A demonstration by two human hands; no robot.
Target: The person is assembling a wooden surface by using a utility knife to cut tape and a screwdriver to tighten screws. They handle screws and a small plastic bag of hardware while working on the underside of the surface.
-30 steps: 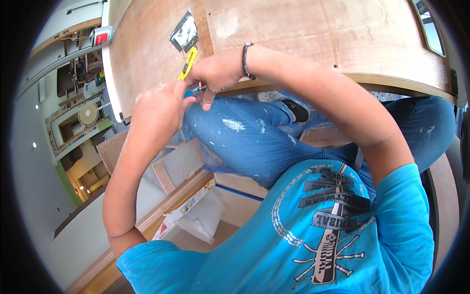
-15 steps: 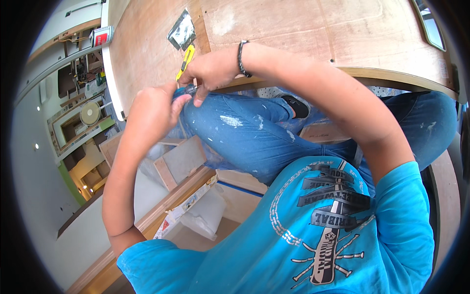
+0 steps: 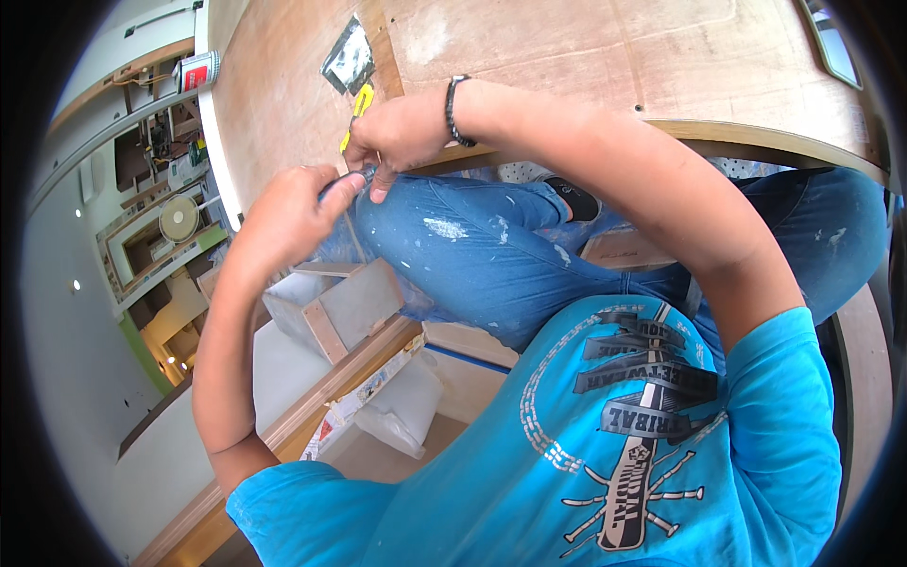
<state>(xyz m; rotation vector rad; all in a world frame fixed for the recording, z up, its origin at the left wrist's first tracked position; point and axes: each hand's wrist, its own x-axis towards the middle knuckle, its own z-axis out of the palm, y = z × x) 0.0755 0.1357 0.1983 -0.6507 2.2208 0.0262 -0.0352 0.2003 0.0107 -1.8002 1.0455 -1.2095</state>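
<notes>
My left hand point(image 3: 288, 213) is closed round a slim dark tool point(image 3: 342, 183) with a bluish handle and a greyish end; its exact kind is not clear. Over my bent knee, my right hand point(image 3: 402, 137) meets it, thumb and fingers pinched at the tool's grey end. What lies between those fingertips is too small to make out. A yellow utility knife point(image 3: 362, 101) shows just beyond my right fingers, partly hidden by them. Past it, a small silver packet point(image 3: 348, 59) rests on the wooden board point(image 3: 529, 57).
Under my hands are my paint-spotted jeans point(image 3: 453, 246). Below on the left stand a grey-sided wooden box point(image 3: 354, 307) and a wooden ledge point(image 3: 293, 420), with a white plastic bag point(image 3: 406, 416) beside it. A red-and-white can point(image 3: 196, 72) sits at the board's far left edge.
My left hand has shifted slightly and turned, so more of the dark tool shows. My right hand moved a little left. The knife and packet look unmoved on the board.
</notes>
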